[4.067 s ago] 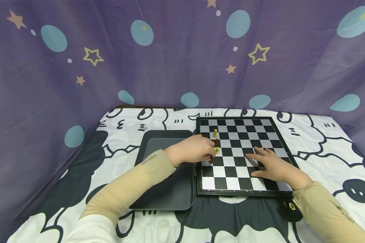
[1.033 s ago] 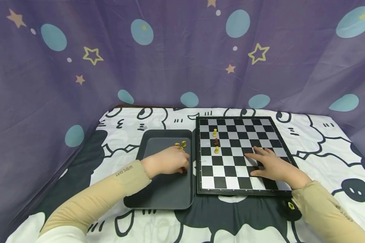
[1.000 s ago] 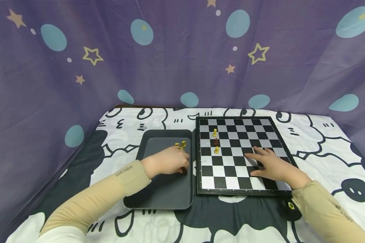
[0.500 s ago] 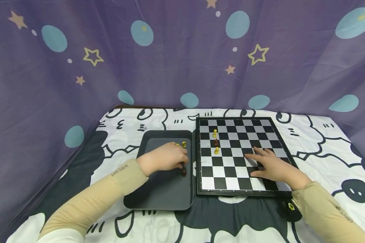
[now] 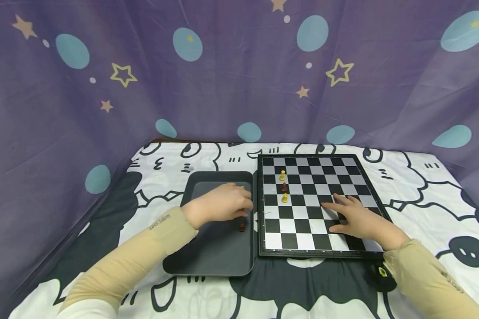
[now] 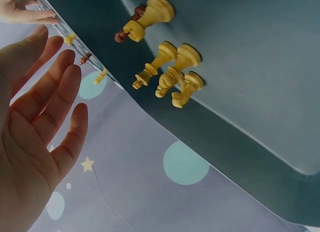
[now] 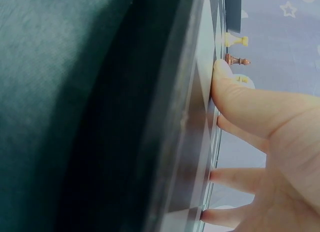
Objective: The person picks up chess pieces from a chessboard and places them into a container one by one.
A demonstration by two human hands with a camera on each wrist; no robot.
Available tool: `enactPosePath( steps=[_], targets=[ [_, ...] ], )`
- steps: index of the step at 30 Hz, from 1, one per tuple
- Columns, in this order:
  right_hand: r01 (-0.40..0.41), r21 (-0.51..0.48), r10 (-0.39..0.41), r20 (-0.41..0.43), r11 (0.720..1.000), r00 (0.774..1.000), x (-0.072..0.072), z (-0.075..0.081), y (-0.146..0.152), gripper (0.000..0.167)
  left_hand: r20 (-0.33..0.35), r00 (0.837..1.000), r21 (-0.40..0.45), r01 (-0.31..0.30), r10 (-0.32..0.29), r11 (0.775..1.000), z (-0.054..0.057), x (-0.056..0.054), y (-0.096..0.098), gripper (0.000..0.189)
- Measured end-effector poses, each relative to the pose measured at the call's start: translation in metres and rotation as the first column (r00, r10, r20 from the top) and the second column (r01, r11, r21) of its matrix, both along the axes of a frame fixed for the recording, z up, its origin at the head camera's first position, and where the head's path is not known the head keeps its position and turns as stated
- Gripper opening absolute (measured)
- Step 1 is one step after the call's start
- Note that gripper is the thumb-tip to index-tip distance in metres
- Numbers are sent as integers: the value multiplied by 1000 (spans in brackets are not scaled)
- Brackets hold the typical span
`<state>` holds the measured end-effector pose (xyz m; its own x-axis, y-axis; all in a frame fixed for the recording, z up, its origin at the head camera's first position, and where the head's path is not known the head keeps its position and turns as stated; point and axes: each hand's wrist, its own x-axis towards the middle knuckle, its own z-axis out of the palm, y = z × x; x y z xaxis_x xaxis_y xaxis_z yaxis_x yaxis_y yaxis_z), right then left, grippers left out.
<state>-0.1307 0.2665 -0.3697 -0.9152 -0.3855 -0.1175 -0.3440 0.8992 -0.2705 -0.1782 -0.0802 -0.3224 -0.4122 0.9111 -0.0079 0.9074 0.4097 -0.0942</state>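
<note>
My left hand (image 5: 225, 202) hovers over the right side of a dark grey tray (image 5: 207, 261). In the left wrist view its fingers (image 6: 47, 114) are relaxed with nothing between them. Below it in the tray lies a brown chess piece (image 5: 242, 227); several yellow chess pieces (image 6: 175, 74) lie there too, mostly hidden by the hand in the head view. My right hand (image 5: 363, 221) rests spread on the chessboard (image 5: 311, 226), fingertips on its squares. Near the board's left edge stand two yellow chess pieces (image 5: 285, 198) with a brown chess piece (image 5: 284, 187) between them.
The tray sits just left of the board, both on a cartoon-print cloth (image 5: 211, 297). A small black object with a yellow mark (image 5: 382, 272) is by the right wrist. A purple curtain (image 5: 239, 79) hangs behind and at the left.
My left hand went from the board's left edge to the tray with a brown chess piece and let it go there, then shifted slightly right and away. The right hand has stayed put.
</note>
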Motion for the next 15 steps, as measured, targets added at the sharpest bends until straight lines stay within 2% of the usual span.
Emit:
enactPosePath(
  steps=[15],
  targets=[
    [20,6,-20,14,1000,1000,1,0,0,65,-3,1000,56,5,-5,998,6,-5,19,10]
  ],
)
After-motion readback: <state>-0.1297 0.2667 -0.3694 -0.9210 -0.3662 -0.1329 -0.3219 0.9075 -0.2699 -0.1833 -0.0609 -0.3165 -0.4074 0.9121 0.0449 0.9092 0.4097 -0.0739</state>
